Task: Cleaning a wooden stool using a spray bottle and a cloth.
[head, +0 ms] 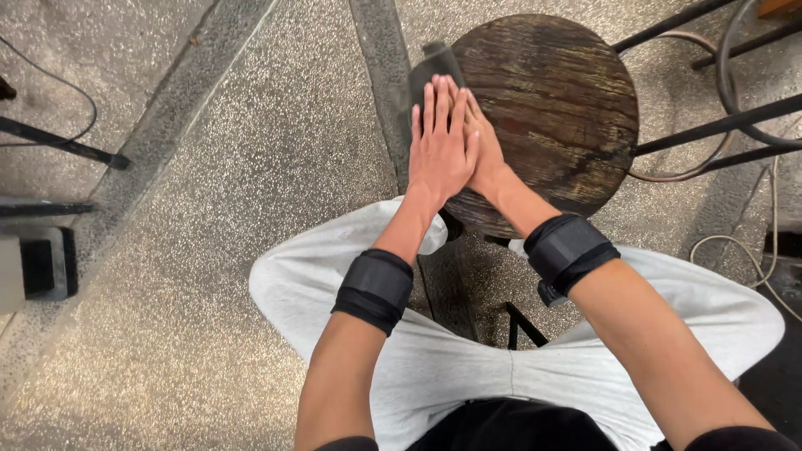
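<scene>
You sit looking down at your own lap, both arms stretched forward over your pale grey trousers (468, 367). Your left hand (440, 142) lies flat and fully open, fingers straight and together, on top of your right hand (484, 146), which is also flat with fingers extended; the palms appear pressed together and neither holds anything. The joined hands rest over the left edge of a round, dark, weathered wooden stool seat (560, 100) in the upper centre of the frame, just in front of your knees. Each forearm wears a black fabric wrist strap, the left strap (376, 288) and the right strap (570, 250).

This looks like a still, hands-together pose, with no work on any object begun; any next move would first need the hands parted and lifted off the stool.

Behind your fingertips, a dark grey cylindrical object (434, 67) peeks out at the seat's left rim; what it is cannot be told. The speckled terrazzo floor (251, 209) fills the left side. Black metal bars and looping cables (727, 125) crowd the upper right, and a grey box-like object (38, 267) sits at the left edge.
</scene>
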